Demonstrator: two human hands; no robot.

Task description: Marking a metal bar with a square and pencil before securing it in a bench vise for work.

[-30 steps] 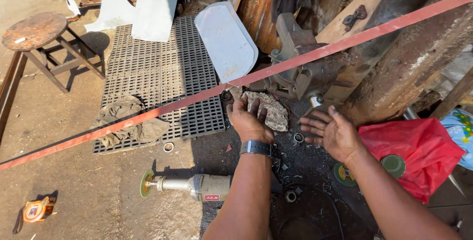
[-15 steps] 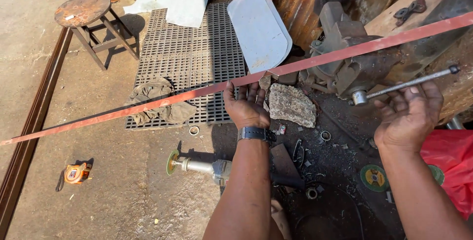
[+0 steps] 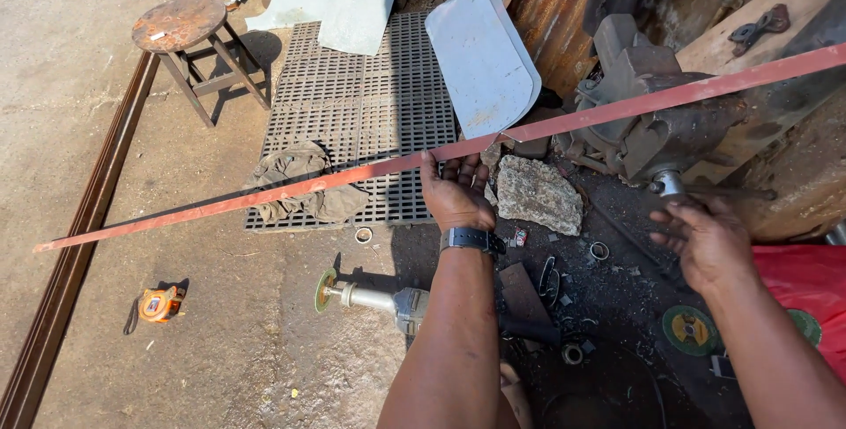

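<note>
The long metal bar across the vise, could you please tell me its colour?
Red-orange, clearest in the head view: long metal bar.

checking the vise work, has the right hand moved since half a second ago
Yes. The right hand has come down off the vise handle and now sits open just below the bench vise, near its screw end.

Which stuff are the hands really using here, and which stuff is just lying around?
In use:
- long red metal bar, gripped by the left hand
- vise clamping the bar
- vise handle, by the right hand

Lying about:
- angle grinder
- orange tape measure
- stool
- rock
- rag
- floor grate
</note>
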